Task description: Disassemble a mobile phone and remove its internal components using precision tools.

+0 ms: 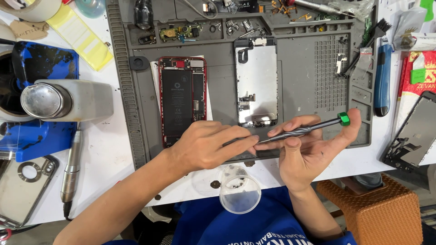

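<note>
While the right hand [313, 149] holds a screwdriver [304, 130], the left hand [206, 145] pinches its tip, with the red phone [181, 97] at eleven o'clock.

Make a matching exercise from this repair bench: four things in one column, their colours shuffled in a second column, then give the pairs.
Things:
1. Opened phone frame
2. Screwdriver cap
3. Utility knife
4. Work mat

Colours:
A. Grey
B. Red
C. Blue
D. Green

Pairs: 1-B, 2-D, 3-C, 4-A
</note>
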